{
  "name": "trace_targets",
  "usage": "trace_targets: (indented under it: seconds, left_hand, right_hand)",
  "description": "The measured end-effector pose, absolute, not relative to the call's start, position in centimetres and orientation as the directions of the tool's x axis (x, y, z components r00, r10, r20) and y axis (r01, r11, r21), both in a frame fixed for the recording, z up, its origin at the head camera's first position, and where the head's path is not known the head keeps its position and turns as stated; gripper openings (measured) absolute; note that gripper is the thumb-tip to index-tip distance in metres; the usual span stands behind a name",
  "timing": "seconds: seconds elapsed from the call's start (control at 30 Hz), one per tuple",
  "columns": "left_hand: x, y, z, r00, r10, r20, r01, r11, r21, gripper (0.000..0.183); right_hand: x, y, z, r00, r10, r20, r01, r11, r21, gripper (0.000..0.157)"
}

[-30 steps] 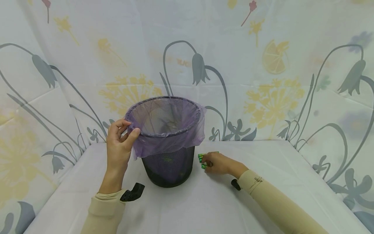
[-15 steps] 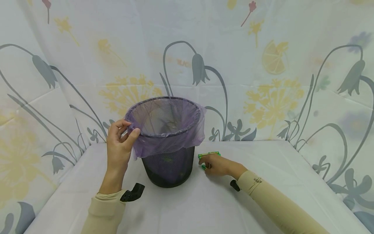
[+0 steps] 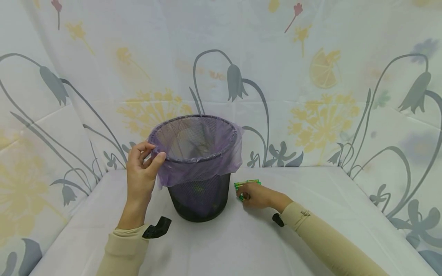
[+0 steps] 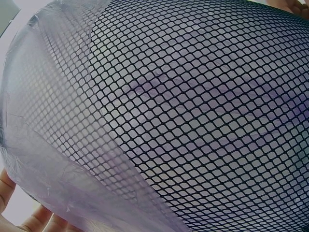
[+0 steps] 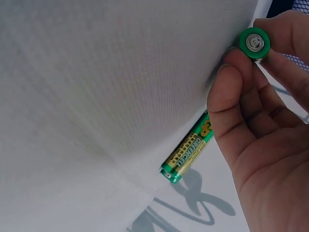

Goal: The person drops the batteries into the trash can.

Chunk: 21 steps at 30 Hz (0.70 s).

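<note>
A black mesh wastebasket (image 3: 198, 199) stands upright, lined with a thin purple bin bag (image 3: 193, 170) folded over its rim. My left hand (image 3: 141, 172) pinches the rim and bag at the left side, thumb outside. To the right of the basket, low at the table, is my right hand (image 3: 258, 194). Between its thumb and fingers it pinches a green battery (image 5: 255, 43), one end facing the right wrist camera. Behind those fingers lie more green and gold batteries (image 3: 253, 181), partly covered by the hand. One battery (image 5: 187, 150) shows its printed label in the right wrist view.
A white cloth covers the table (image 3: 214, 249). Behind it hangs a floral-printed curtain (image 3: 276, 96), close to the back of the basket. Black wrist mounts (image 3: 157, 227) stick out from both sleeves.
My right hand has shifted very slightly, uncovering more of the batteries behind it, and the battery at its fingertips has turned a little. My left hand and the basket stay in place.
</note>
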State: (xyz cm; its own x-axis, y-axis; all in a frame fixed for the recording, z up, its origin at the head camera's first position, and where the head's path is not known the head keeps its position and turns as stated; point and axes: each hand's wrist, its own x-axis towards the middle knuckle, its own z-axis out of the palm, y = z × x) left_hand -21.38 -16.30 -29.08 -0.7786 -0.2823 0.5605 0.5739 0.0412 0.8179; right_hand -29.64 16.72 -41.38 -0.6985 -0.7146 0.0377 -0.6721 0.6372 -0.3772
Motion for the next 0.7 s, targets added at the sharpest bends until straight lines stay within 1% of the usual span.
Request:
trace_targets:
  seconds: [0.17, 0.33, 0.63, 0.7]
  left_hand:
    - [-21.4, -16.3, -29.1, -0.777, -0.285, 0.562, 0.576, 0.039, 0.817, 0.026]
    - [-21.4, -16.2, -29.0, -0.771, -0.281, 0.571, 0.585, 0.039, 0.810, 0.027]
    - [-21.5, -16.3, -29.0, -0.769, -0.280, 0.574, 0.588, 0.043, 0.808, 0.031]
    - [-21.4, -16.3, -29.0, -0.768, -0.281, 0.575, 0.587, 0.047, 0.808, 0.030]
  right_hand:
    - [-29.6, 17.2, -40.6, -0.693, -0.718, 0.065, -0.678, 0.618, -0.398, 0.029]
    - [-29.6, 18.0, -38.8, -0.698, -0.710, 0.095, -0.673, 0.604, -0.427, 0.028]
    - [-29.7, 19.2, -33.6, -0.741, -0.650, 0.166, -0.648, 0.628, -0.430, 0.027]
    - [-29.7, 19.5, -32.3, -0.741, -0.644, 0.189, -0.652, 0.625, -0.429, 0.028]
